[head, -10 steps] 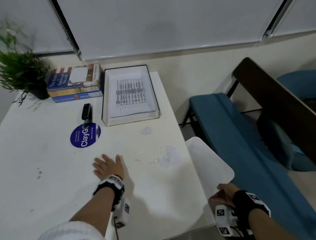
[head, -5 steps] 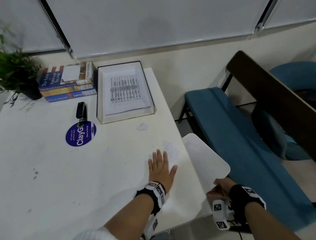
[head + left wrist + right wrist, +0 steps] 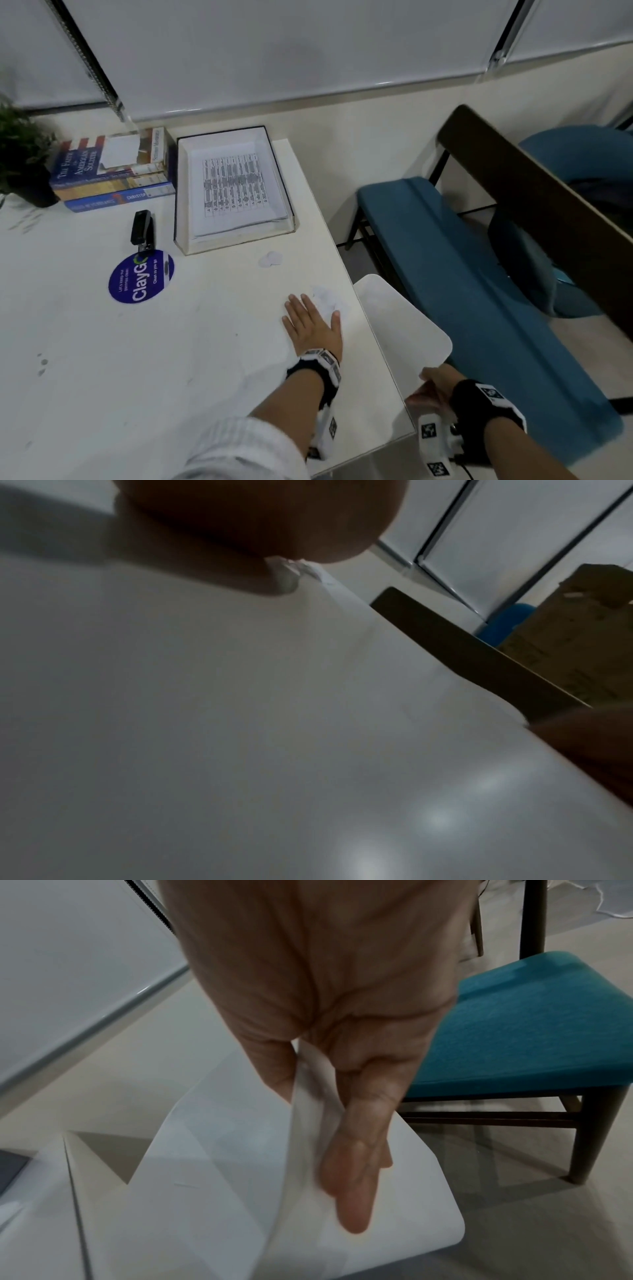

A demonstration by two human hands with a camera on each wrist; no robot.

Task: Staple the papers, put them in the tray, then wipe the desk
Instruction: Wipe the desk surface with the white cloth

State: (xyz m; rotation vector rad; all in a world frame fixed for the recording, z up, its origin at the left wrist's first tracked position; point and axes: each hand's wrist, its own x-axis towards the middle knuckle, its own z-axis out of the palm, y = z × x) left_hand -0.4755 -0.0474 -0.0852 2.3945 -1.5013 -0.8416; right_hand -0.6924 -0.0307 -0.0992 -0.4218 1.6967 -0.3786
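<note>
1. Left hand [image 3: 313, 327] lies flat, fingers spread, on the smooth white desk [image 3: 137, 370], its fingertips on small white paper scraps [image 3: 327, 299] near the right edge.
2. Right hand [image 3: 433, 389] pinches a curled, blank white sheet [image 3: 402, 323] between thumb and fingers, held just off the desk's right edge.
3. Printed papers [image 3: 234, 190] rest inside the shallow rectangular tray [image 3: 236, 241] at the desk's back; a black stapler [image 3: 142, 228] lies just left of it, above a round blue sticker [image 3: 141, 277].
4. Compared with half a second ago, the left hand has barely shifted; a second ago it lay further left.
</note>
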